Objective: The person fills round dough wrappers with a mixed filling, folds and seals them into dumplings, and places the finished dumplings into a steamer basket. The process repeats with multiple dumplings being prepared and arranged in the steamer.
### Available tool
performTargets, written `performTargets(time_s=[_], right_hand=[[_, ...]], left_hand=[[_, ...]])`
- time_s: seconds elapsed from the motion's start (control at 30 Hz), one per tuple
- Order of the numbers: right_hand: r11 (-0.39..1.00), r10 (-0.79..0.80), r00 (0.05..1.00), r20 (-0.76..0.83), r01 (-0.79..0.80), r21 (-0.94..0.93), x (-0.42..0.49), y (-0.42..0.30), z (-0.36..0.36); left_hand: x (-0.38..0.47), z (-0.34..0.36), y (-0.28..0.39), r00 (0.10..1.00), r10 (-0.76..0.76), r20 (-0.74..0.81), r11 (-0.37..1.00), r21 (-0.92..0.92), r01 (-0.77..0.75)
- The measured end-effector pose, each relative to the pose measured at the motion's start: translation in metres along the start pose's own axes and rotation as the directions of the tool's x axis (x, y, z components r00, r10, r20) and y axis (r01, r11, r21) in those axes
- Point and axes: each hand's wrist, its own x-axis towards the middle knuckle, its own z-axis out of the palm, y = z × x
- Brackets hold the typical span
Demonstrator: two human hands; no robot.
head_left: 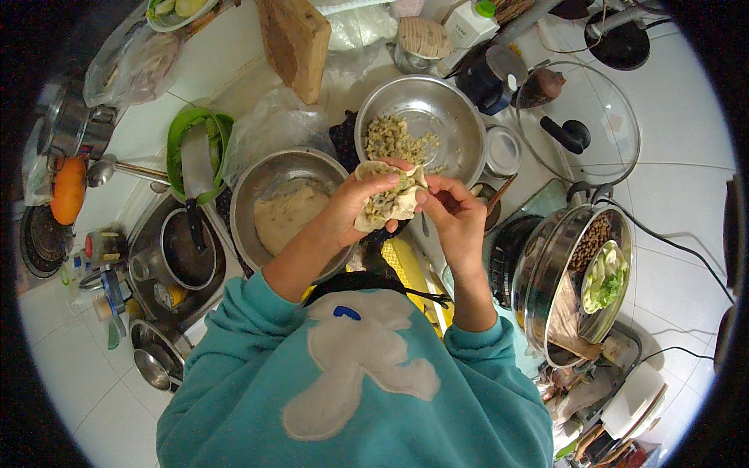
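Note:
My left hand [345, 207] cradles a round dough wrapper [408, 205] heaped with chopped filling [380, 202]. The thumb lies over the filling while the fingers support the dough from beneath. At the wrapper's right side, my right hand [453, 213] pinches the folded edge between thumb and fingertips. The filling is still exposed at the middle and left. Just beyond the hands stands a steel bowl [462, 117] with a mound of the same-looking filling [389, 140] at its left. Under my left forearm, another metal bowl [248, 181] holds a mass of dough [289, 210], partly covered by the arm.
A green container [178, 131] with a cleaver [198, 161] across it stands left, beside a sink [149, 234]. Behind are a plastic bag [281, 126] and a wooden board [298, 47]. To the right are a glass lid [608, 117] and a large steel pot [535, 281] holding a vegetable bowl [605, 275].

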Motion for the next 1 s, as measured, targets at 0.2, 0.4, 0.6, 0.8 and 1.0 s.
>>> performTargets(time_s=[0.2, 0.4, 0.6, 0.8, 1.0], right_hand=[[0.939, -0.172, 0.985, -0.023, 0.157, -0.305, -0.002, -0.002, 0.006], [0.797, -0.322, 0.942, 0.092, 0.323, -0.510, -0.003, -0.016, 0.009], [0.780, -0.333, 0.933, 0.137, 0.354, -0.517, -0.005, -0.018, 0.012], [0.826, -0.289, 0.947, 0.142, 0.322, -0.463, -0.004, -0.013, 0.008], [0.870, -0.211, 0.962, 0.174, 0.266, -0.416, -0.004, -0.008, 0.001]], left_hand=[[0.000, 0.000, 0.000, 0.995, -0.008, -0.096, 0.994, 0.110, 0.019], [-0.001, -0.002, -0.002, 0.981, -0.038, -0.191, 0.978, 0.192, 0.075], [-0.002, -0.007, -0.004, 0.983, -0.095, -0.158, 0.977, 0.176, 0.123], [-0.004, -0.010, -0.005, 0.972, -0.145, -0.188, 0.973, 0.152, 0.174], [-0.004, -0.010, -0.005, 0.978, -0.150, -0.143, 0.981, 0.101, 0.165]])
